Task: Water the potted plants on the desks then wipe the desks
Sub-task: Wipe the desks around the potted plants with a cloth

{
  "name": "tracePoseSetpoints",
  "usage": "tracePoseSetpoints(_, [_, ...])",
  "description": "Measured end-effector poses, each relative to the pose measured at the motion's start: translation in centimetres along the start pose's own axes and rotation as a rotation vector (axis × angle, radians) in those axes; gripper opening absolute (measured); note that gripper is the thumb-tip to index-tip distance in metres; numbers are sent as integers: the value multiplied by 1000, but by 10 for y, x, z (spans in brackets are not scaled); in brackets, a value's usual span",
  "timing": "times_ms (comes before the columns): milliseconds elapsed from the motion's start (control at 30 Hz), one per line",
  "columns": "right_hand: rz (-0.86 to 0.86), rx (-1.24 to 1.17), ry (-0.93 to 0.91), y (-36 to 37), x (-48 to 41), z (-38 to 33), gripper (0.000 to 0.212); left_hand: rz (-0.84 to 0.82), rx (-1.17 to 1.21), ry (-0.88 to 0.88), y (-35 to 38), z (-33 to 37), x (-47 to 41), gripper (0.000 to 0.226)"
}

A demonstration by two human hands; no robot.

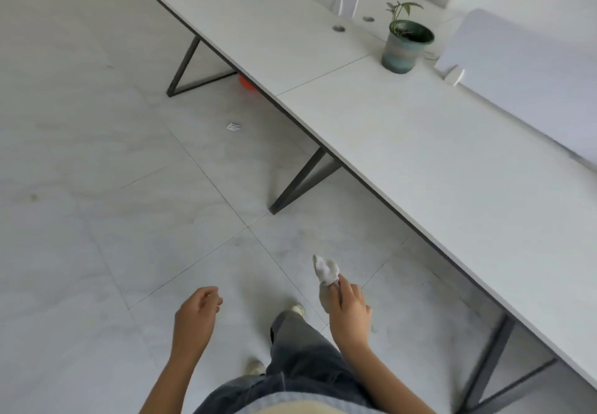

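Right hand, grip clamped on crumpled white-grey wiping cloth, carried ready for wiping; left hand loosely curled, holds nothing. Walking beside long white table; small green plant in teal glazed pot stands ahead on it.

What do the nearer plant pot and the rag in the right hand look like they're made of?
Plant pot: likely glazed ceramic, with banded teal-grey colour and a faint sheen. Rag, in the right hand: soft whitish cloth, crumpled and limp.
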State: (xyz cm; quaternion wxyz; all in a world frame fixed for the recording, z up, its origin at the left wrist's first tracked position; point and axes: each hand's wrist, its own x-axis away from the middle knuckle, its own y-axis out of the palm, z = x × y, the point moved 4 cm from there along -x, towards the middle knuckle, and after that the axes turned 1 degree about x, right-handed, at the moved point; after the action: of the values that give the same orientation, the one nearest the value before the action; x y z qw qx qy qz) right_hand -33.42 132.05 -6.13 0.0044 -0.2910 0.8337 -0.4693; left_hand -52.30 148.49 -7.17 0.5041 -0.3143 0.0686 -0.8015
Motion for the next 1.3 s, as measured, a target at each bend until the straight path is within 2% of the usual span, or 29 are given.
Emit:
tracePoseSetpoints(67, [17, -4, 2, 6, -24, -15, 53, -5, -17, 2, -3, 10, -24, 26])
tracePoseSetpoints(167, [-23, 14, -10, 21, -75, -40, 38, 54, 0, 4, -12, 30, -70, 25])
tracePoseSetpoints(267, [-49, 15, -74, 27, -139, -76, 40, 113, -2, -15, -15, 55, -126, 25])
tracePoseSetpoints(367, [-34, -46, -74, 20, -210, -114, 34, 139, -14, 4, -13, 96, -182, 24])
tracePoseSetpoints(567, [-34, -86, -141, 0, -307, -175, 31, 86, -19, 118, 17, 185, -266, 22])
tracePoseSetpoints(633, [-34, -107, -131, -2, -322, -179, 41, 34, -46, 115, 30, 195, -285, 21])
tracePoseSetpoints(700, [9, -133, -127, -3, -337, -177, 64, 1, -54, 100, 38, 203, -305, 19])
tracePoseSetpoints(733, [33, -159, -106, -4, -346, -174, 67, -8, -59, 92, 41, 207, -317, 17])
tracePoseSetpoints(767, [57, -192, -84, -6, -356, -172, 62, -16, -66, 90, 44, 213, -329, 15])
tracePoseSetpoints(867, [139, -283, -29, -17, -384, -175, 33, -46, -79, 113, 54, 239, -370, 16])
tracePoseSetpoints(933, [184, -318, 13, -23, -402, -183, 25, -101, -103, 143, 66, 265, -401, 22])
tracePoseSetpoints(1167, [438, -402, 266, -34, -461, -199, 26, -371, -179, 374, 125, 389, -508, 15])
tracePoseSetpoints(1300, [550, -571, 522, -30, -475, -209, 23, -489, -309, 528, 164, 432, -542, 26])
